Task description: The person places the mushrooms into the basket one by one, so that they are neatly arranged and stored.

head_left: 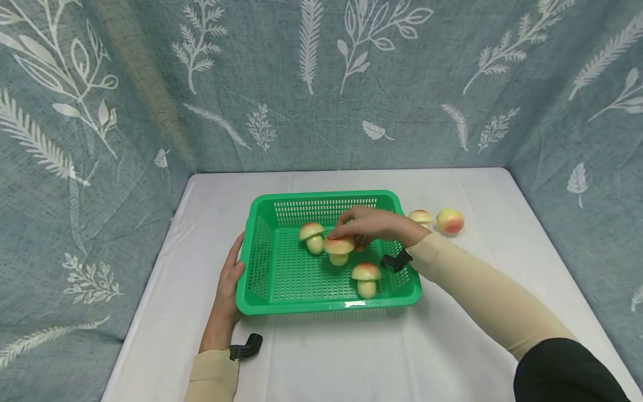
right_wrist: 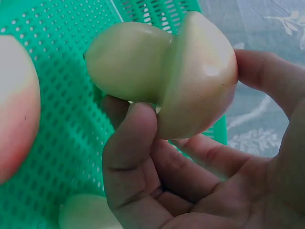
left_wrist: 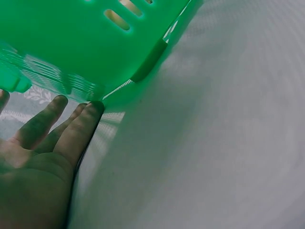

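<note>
We see the right hand pinching a mushroom by its cap, thumb on one side and fingers on the other, over the floor of the green basket; whether the stem touches that floor we cannot tell. The left hand rests against the basket's left side, its fingers straight. Around the held piece we find a second mushroom just left of it and a third nearer the front rim. Outside, right of the basket, we see a partly hidden pale thing beside a yellow-red fruit, on white cloth.
</note>
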`<state>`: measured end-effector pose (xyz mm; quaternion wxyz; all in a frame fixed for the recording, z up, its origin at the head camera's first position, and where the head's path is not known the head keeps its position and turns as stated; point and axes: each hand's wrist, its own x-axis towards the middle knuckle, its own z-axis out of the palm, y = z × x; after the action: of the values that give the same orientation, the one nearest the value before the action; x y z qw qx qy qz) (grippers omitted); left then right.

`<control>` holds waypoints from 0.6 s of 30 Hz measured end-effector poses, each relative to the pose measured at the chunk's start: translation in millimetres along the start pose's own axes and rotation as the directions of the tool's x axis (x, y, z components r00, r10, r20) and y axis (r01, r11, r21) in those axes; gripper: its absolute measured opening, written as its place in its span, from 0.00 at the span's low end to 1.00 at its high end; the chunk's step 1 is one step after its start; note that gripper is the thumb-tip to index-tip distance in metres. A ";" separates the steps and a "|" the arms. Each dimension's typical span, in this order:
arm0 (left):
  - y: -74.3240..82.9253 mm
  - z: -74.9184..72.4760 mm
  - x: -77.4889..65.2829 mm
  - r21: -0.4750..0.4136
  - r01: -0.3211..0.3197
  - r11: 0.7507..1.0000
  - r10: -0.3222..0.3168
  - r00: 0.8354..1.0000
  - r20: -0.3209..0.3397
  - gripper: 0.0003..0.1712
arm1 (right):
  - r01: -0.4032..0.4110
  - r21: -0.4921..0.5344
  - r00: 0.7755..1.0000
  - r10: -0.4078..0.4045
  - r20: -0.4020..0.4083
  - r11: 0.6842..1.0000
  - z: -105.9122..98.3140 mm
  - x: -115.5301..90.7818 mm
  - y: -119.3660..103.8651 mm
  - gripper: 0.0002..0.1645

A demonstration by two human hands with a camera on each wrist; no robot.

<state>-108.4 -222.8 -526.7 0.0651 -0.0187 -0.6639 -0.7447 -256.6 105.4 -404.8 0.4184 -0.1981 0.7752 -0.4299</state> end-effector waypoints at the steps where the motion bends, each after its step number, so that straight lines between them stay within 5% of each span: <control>1: 0.3 -0.2 0.3 0.000 0.001 1.000 -0.001 1.000 -0.001 0.40 | 0.001 -0.005 1.000 -0.001 0.011 1.000 1.6 1.8 0.6 0.18; 18: 3.1 -3.2 5.1 -0.010 0.020 1.000 -0.020 1.000 0.007 0.41 | -0.035 -0.154 0.998 0.042 0.041 0.987 23.0 16.6 5.3 0.22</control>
<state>-112.9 -226.7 -523.5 0.0551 -0.0151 -0.6606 -0.7485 -246.9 85.7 -423.6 0.4270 -0.2240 0.8004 -0.3562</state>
